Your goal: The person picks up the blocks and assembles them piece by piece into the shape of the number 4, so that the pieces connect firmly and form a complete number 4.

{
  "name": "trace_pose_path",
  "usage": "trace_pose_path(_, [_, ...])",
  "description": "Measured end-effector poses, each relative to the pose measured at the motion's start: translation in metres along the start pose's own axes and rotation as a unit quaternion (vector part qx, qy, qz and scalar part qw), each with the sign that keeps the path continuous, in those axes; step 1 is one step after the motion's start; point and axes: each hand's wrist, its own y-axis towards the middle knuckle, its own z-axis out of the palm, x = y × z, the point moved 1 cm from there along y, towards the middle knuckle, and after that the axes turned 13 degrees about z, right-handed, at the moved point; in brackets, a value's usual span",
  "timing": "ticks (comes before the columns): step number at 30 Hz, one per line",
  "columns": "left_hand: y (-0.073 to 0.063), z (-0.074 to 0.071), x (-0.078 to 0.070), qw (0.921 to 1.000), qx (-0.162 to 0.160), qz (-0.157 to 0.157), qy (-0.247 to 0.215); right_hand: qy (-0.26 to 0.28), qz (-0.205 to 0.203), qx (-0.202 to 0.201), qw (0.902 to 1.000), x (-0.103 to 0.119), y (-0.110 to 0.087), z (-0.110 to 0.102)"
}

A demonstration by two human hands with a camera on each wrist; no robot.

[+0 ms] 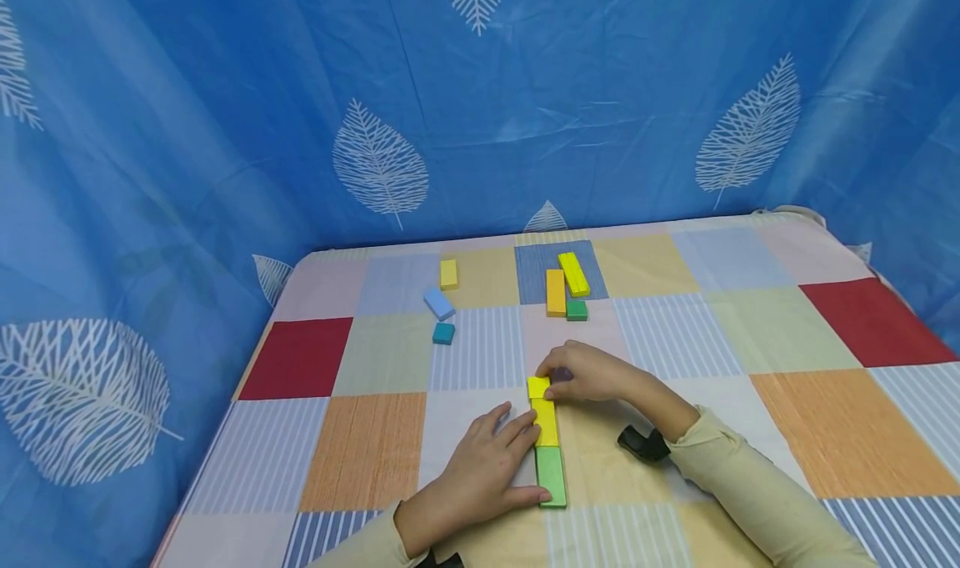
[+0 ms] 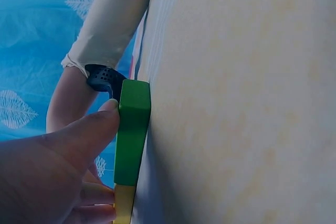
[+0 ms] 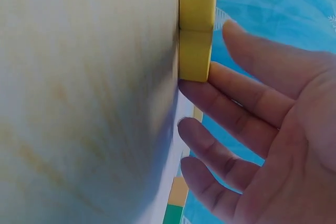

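Observation:
A row of blocks runs away from the front of the table: a green block (image 1: 551,476) nearest, a longer yellow block (image 1: 547,424) beyond it, and a small yellow block (image 1: 537,386) at the far end. My left hand (image 1: 483,466) lies along the row's left side. Its thumb touches the green block (image 2: 132,135) in the left wrist view, and its fingertips rest against the longer yellow block. My right hand (image 1: 592,374) is at the far end, fingertips against the end face of the small yellow block (image 3: 195,56). Its thumb stands slightly apart from that block.
Toward the back stand an orange block (image 1: 555,293), a bright yellow block (image 1: 574,274) and a dark green block (image 1: 577,310). Left of them lie a pale yellow block (image 1: 448,274), a blue block (image 1: 439,304) and a teal block (image 1: 443,334). A blue curtain (image 1: 600,151) hangs behind the table.

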Motion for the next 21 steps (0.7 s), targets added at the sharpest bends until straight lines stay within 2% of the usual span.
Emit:
trace_pose_path(14, [-0.0002,-0.0016,-0.0022,0.9999,0.007,-0.005,-0.006,0.004,0.005,-0.007,1.0,0.0027,-0.0006,0.0007])
trace_pose_path(21, [0.0028,-0.0055,-0.001,0.9999,-0.002,-0.005,0.01,0.0,-0.013,-0.011,0.9999,-0.0007,0.0008,-0.0007])
